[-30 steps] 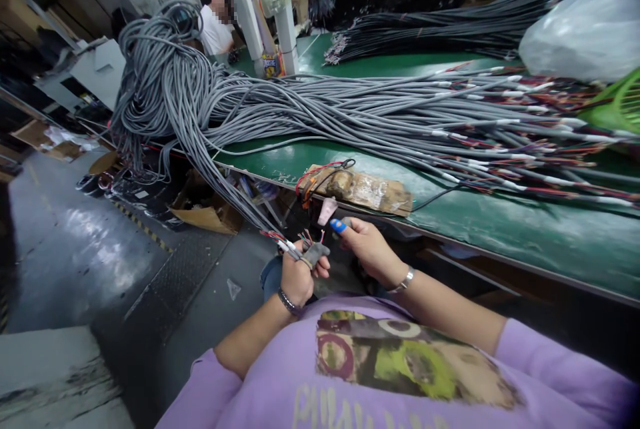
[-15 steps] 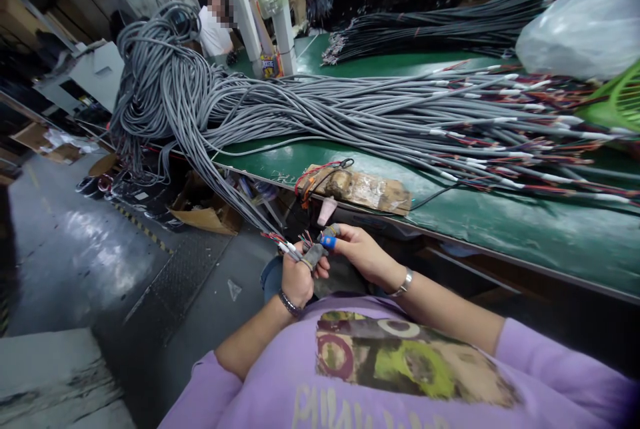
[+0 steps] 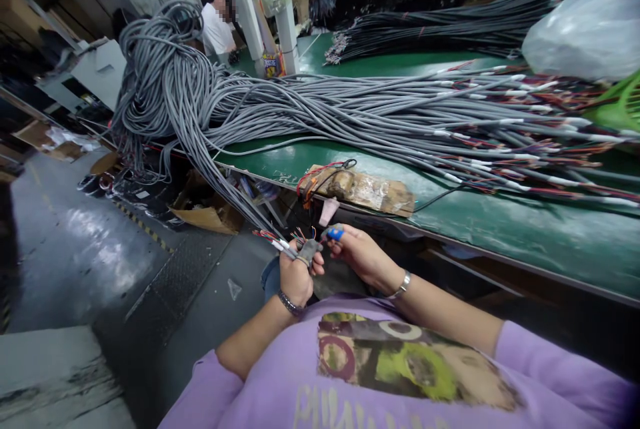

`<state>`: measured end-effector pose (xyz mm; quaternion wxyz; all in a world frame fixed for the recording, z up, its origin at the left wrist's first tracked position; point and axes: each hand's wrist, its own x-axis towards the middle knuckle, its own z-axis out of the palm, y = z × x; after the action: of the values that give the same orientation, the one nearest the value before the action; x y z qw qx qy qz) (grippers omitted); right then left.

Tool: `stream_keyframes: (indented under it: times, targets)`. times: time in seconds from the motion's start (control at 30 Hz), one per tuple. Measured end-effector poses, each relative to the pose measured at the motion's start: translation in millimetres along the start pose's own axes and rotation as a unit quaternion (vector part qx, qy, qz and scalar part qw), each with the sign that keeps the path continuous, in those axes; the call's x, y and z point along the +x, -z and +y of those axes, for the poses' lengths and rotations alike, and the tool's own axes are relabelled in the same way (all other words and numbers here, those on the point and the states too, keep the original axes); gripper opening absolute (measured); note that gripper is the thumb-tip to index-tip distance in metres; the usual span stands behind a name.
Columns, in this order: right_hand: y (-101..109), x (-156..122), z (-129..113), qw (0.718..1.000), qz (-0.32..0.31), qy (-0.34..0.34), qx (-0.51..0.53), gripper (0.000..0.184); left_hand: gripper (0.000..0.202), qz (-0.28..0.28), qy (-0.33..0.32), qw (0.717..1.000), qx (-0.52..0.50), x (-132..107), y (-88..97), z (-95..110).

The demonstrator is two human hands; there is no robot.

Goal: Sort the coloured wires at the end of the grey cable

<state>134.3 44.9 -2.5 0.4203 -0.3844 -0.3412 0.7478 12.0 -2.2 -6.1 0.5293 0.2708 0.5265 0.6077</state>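
Left grip holds grey cables; right grip is unclear. Open cardboard box (dim inside) below.

A worker's right hand, well clear of the left hand a second ago and against it half a second later, has edged back slightly, its blue cover now a little farther from the left's gray cover. The thin wires at the left hand have splayed differently, a blue one now showing.
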Motion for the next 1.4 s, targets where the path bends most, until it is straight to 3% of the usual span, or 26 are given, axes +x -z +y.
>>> stream_keyframes:
  times: [0.17,0.27,0.37,0.5,0.8,0.97,1.1,1.4]
  targets:
    - [6.9,7.4,-12.3,0.995,0.004,-0.065,0.072,0.035,0.028,-0.026,-0.007,1.0,-0.016,0.7,0.2,7.7]
    - [4.7,5.7,-18.0,0.994,-0.054,-0.082,0.039,0.037,0.03,-0.038,-0.013,0.999,-0.006,1.0,-2.5,9.1]
    - [-0.4,0.6,-18.4,0.994,-0.094,-0.046,-0.02,0.032,0.032,-0.042,-0.018,0.999,0.02,0.1,-3.9,6.4]
    - [-4.4,-3.2,-14.4,0.995,-0.07,0.003,-0.071,0.031,0.032,-0.045,-0.018,0.998,0.049,-2.3,-3.0,2.0]
    - [-0.7,0.0,-9.8,0.998,0.014,0.005,-0.068,0.034,0.027,-0.013,-0.02,0.999,0.021,-1.5,-0.8,-1.1]
    - [-2.2,-2.7,-14.4,0.999,-0.02,-0.034,-0.016,0.035,0.03,-0.015,-0.015,0.999,0.03,-2.2,-1.3,-0.5]
    - [-6.6,-2.9,-15.3,0.998,-0.053,-0.026,-0.038,0.035,0.031,-0.027,-0.015,0.998,0.045,-3.4,-1.8,-0.5]
    - [-2.8,0.2,-11.0,0.996,-0.016,0.0,-0.086,0.034,0.036,-0.015,-0.008,0.999,0.042,-2.0,-1.3,-1.9]
